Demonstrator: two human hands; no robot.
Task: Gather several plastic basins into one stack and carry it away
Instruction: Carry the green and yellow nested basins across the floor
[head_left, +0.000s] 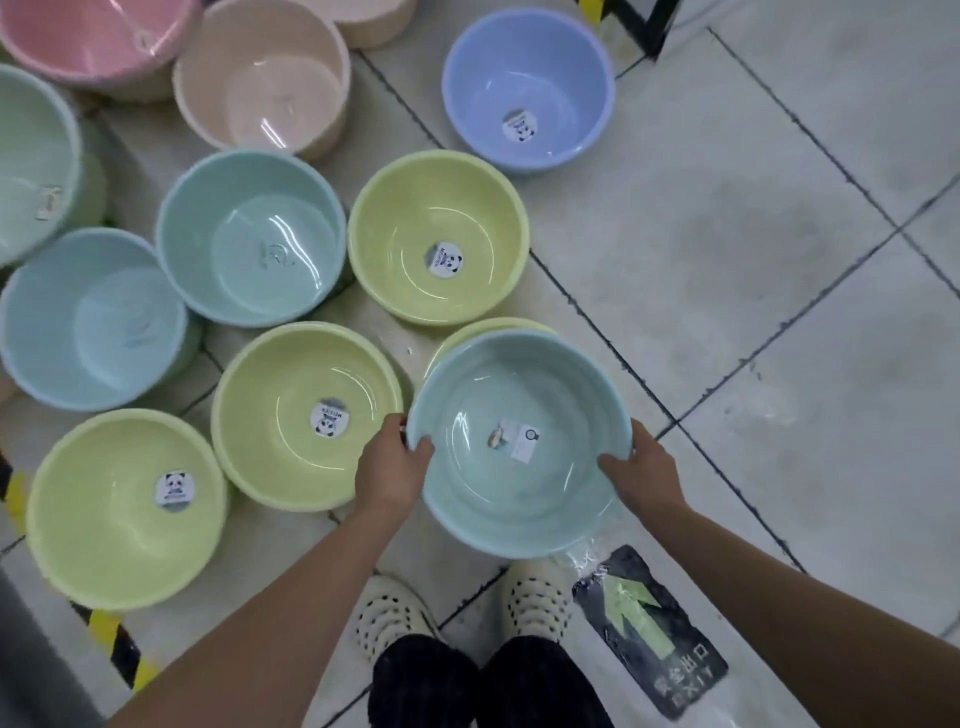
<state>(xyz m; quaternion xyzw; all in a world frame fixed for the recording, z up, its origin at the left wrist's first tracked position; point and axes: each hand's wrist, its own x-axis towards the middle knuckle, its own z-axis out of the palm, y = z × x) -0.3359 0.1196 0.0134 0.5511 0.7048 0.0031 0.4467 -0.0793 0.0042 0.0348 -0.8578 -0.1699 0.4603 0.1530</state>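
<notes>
A pale teal basin (519, 447) sits between 2 hands: left hand (392, 467) and right hand (644, 475) fingers curl closed over opposite rims, thumbs inside, above a yellow-green basin (483, 330).

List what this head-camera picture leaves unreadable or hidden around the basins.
- Yellow-green basin under the held teal basin: only a rim sliver shows; how many are nested there is hidden.
- Held basin's label: too small to read.
- Pink basin: cut by the top edge.
- Left hand and right hand: fingers under the rims hidden.
</notes>
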